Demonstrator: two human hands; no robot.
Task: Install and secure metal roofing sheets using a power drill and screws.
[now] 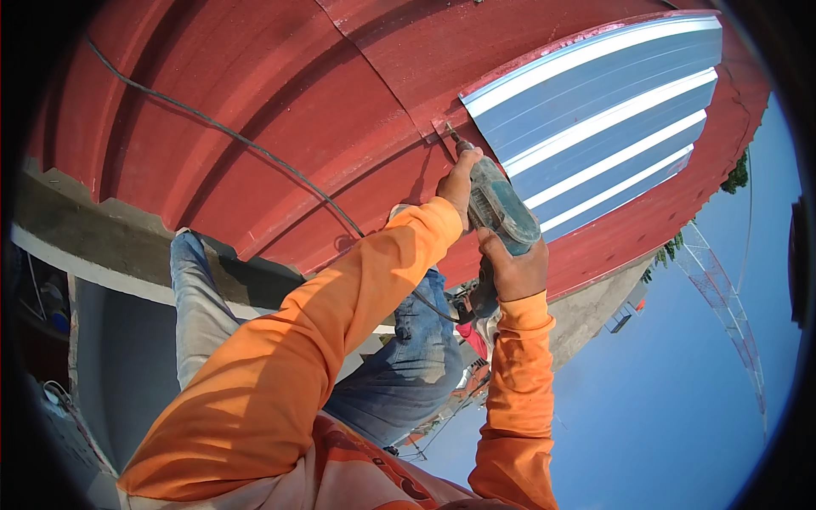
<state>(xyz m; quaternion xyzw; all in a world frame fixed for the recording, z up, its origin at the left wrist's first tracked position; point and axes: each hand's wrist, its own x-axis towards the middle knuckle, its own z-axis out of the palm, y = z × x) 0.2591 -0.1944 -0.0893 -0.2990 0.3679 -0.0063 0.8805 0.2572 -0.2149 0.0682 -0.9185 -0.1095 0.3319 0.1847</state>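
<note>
Just beside the silver panel's [586,98] left edge, the drill [503,202] points toward red roofing [340,93]. The left hand [459,185] wraps its front while the right hand [518,268] clasps its rear handle, probably to steady it against twisting.

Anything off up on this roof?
The bare metallic panel stands out: its silver-blue finish doesn't match the red roofing around it. Also, a dark cable trails across the red ribs, left of the power tool; possibly a snag risk. No spill visible.
</note>
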